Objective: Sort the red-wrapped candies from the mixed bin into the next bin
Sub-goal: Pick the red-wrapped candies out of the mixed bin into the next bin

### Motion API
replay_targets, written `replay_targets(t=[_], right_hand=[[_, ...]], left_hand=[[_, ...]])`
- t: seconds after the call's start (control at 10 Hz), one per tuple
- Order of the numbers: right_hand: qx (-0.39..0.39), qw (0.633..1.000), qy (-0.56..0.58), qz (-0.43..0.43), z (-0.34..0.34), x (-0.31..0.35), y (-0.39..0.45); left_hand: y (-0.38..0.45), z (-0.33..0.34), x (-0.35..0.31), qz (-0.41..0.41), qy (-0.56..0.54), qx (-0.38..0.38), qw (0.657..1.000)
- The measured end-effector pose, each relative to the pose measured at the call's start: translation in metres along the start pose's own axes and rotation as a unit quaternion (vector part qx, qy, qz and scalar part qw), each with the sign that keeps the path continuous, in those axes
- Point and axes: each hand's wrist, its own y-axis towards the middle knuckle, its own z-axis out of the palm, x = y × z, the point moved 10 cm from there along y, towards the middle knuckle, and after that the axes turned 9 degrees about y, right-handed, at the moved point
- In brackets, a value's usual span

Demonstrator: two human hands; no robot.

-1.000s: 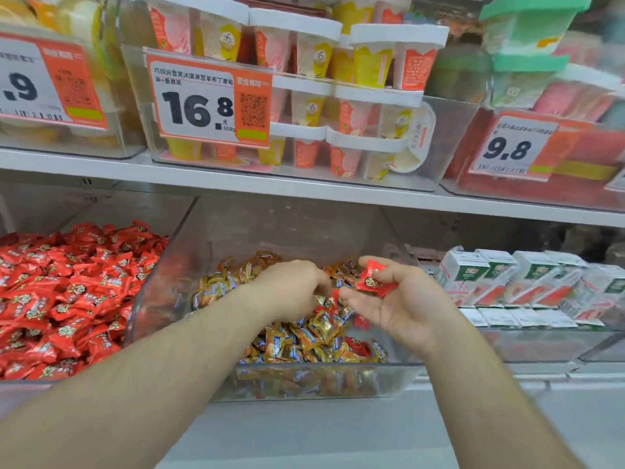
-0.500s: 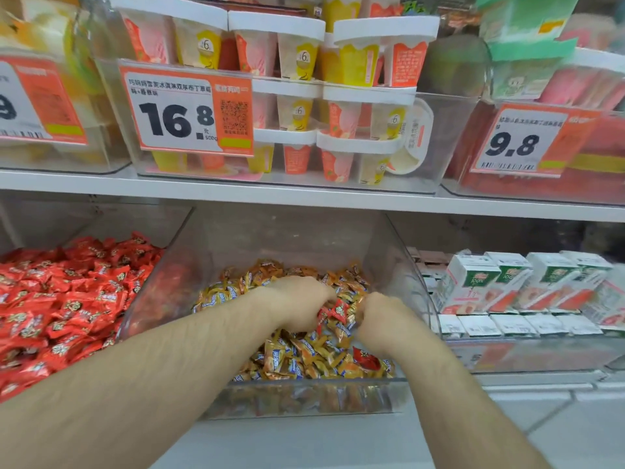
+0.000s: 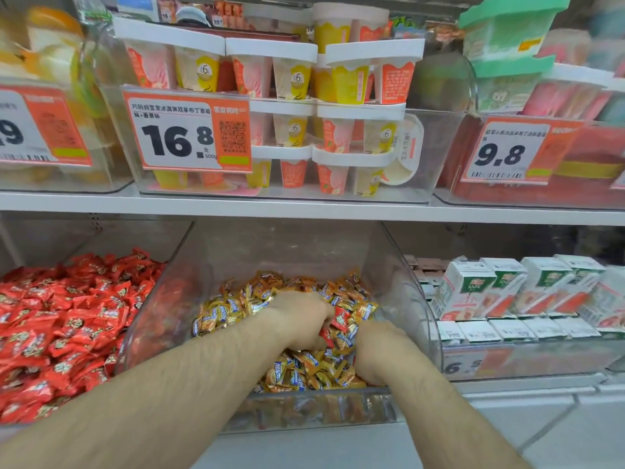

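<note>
Only the head view to go on. Both hands are down in the mixed bin, the clear tub in the middle of the lower shelf, knuckles up over the gold-wrapped candies.

The left hand has its fingers curled down into the pile toward the bin's right half, and red shows right at its fingertips. Looks like it's pinching a red-wrapped candy, but the fingers hide the actual contact, so I can't say for sure. The right hand is curled too, buried near the front right corner of the bin. Whether it has hold of anything I can't tell.

That visible red one sits between the two hands, tilted, long axis running roughly from the bin's front left up to its back right, twisted end poking up and right. It's half covered by gold wrappers.

The red bin is just to the left, sharing a wall with the mixed one.

What could go wrong, I'd guess: scooping with curled fingers drags gold ones along into the red bin. The wrappers look slick too, so a loose pinch could drop a red one mid-carry over that wall, or bury it again.
</note>
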Motion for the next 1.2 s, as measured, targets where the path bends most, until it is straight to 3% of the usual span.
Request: replay_targets(t=[0.1, 0.2, 0.3, 0.4, 0.6, 0.7, 0.8, 0.9, 1.0, 1.1, 1.2], right_hand=[[-0.041, 0.996, 0.077, -0.017, -0.018, 0.003, -0.005], [-0.102, 0.941, 0.318, -0.046, -0.046, 0.004, -0.011], [-0.087, 0.797, 0.596, -0.045, -0.056, 0.001, -0.019], [-0.058, 0.713, 0.698, -0.027, -0.056, 0.000, -0.022], [-0.076, 0.681, 0.728, -0.027, -0.066, -0.004, -0.025], [-0.071, 0.659, 0.748, -0.028, -0.072, -0.006, -0.025], [-0.046, 0.642, 0.765, -0.027, -0.072, -0.002, -0.026], [-0.012, 0.610, 0.792, -0.012, -0.066, 0.001, -0.028], [0.028, 0.556, 0.830, 0.027, -0.057, 0.003, -0.028], [0.094, 0.511, 0.852, 0.058, -0.040, 0.019, -0.032], [0.141, 0.463, 0.871, 0.081, -0.023, 0.037, -0.038]], left_hand=[[-0.007, -0.008, 0.028, -0.058, -0.127, -0.029, 0.990], [-0.008, -0.020, 0.060, -0.131, -0.289, -0.100, 0.943], [0.002, -0.025, 0.052, -0.112, -0.268, -0.096, 0.952], [0.013, -0.023, 0.024, -0.065, -0.161, -0.031, 0.984], [0.036, -0.007, 0.001, -0.030, -0.012, 0.022, 0.999], [0.038, -0.006, 0.000, -0.035, -0.002, 0.019, 0.999], [0.032, -0.021, 0.010, -0.063, -0.067, -0.033, 0.995], [0.013, -0.030, 0.028, -0.100, -0.266, -0.062, 0.957], [-0.013, -0.035, 0.040, -0.127, -0.497, -0.105, 0.852], [-0.042, -0.015, 0.040, -0.179, -0.720, -0.070, 0.666], [-0.069, -0.002, 0.033, -0.204, -0.834, -0.034, 0.511]])
